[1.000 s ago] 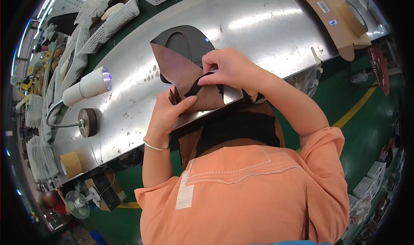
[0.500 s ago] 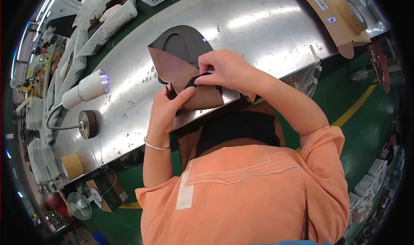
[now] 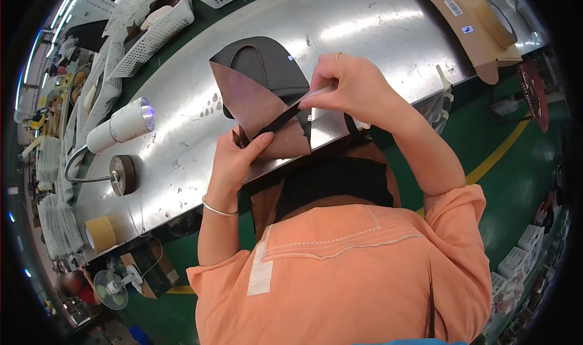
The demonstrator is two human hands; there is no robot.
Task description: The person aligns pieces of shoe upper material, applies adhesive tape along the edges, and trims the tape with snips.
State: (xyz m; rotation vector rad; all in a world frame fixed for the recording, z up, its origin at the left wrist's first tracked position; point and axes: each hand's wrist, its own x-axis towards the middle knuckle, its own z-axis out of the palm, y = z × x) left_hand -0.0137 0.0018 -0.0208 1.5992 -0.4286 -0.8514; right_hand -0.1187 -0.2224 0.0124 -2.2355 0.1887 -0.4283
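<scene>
A brown leather piece (image 3: 249,99) lies partly over a dark grey piece (image 3: 267,59) with a curved stitched line, near the front edge of the metal table. My left hand (image 3: 243,149) grips the lower left of the brown leather, thumb on top. A black strip (image 3: 282,119) runs across the leather from that thumb toward my right hand (image 3: 346,87). The fingers of my right hand pinch the strip's upper end, where a thin pale piece also shows between them.
A white lamp (image 3: 124,125) on a round base stands at the left of the metal table (image 3: 364,47), with a tape roll (image 3: 101,233) nearer the edge. White baskets (image 3: 155,38) line the far side. Cardboard (image 3: 464,17) with another tape roll (image 3: 496,24) lies at the right.
My right hand has moved right and slightly up from the leather, and the black strip now stretches straighter between my hands. A thin pale piece has come into view at its fingers.
</scene>
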